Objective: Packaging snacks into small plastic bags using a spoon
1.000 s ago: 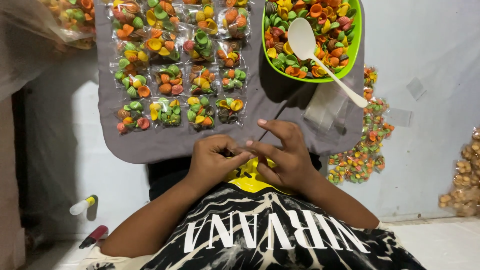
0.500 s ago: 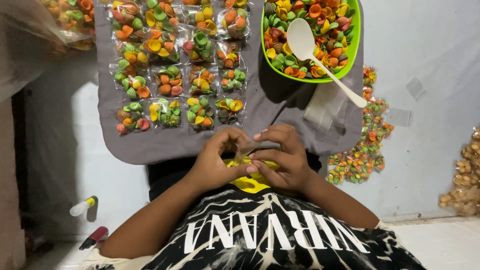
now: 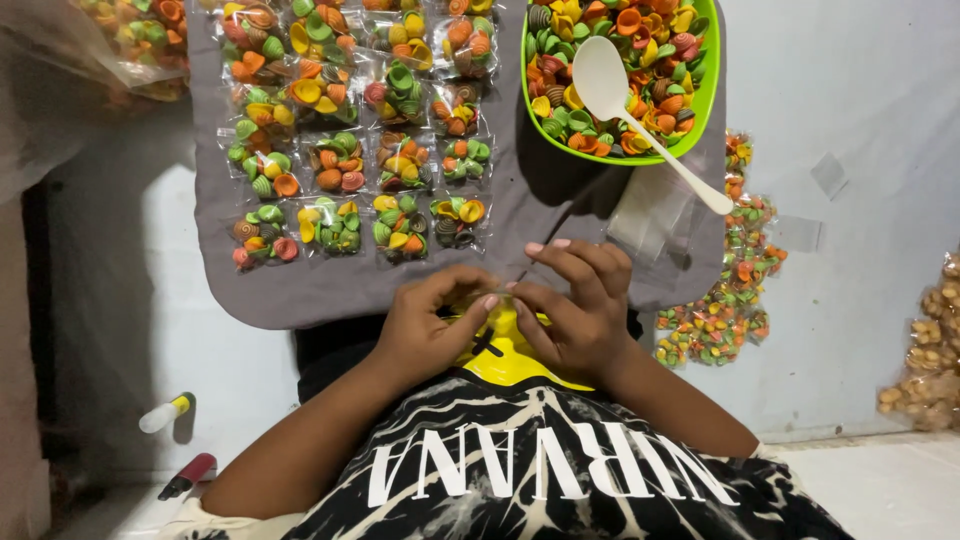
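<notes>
Bare strip of grey tray (image 3: 330, 295) ahead of hands open. Beyond, rows of filled packets (image 3: 350, 150) block left; green bowl (image 3: 712, 90) with white spoon (image 3: 640, 120) blocks right. Narrow gap between them.

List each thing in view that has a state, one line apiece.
Left hand: fingertips pinched on the small clear bag.
Right hand: fingertips pinched on the same bag.
Small clear bag: empty, between both hands.
Green bowl: full of coloured shell snacks.
White spoon: resting in the bowl.
Filled packets: laid in rows on the grey tray.
</notes>
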